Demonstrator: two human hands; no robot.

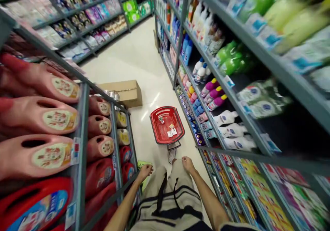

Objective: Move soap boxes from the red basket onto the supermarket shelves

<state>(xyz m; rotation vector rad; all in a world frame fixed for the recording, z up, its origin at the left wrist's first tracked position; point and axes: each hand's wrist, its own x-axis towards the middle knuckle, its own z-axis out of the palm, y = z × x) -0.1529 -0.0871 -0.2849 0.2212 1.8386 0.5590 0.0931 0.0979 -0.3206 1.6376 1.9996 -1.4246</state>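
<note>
My left hand [145, 172] hangs beside my left thigh, near the lower left shelves, its fingers curled in and nothing visible in them. By my right thigh is my right hand [187, 164], also loosely closed with no object showing. Neither hand touches the red shopping basket [155, 134], which stands on the floor just ahead of my foot. Inside the basket lie two small white packets [172, 132], a small yellowish piece [171, 126] and a small green-and-white item [161, 120]. The basket's dark handle [174, 146] is folded down at the near side.
Shelves with pink detergent bottles [51, 119] and red bottles [38, 203] line the left. White bottles [233, 130] and other cleaners fill the right shelves. A cardboard box [126, 91] stands on the pale floor [121, 52] ahead left. A shoe [172, 155] shows behind the basket.
</note>
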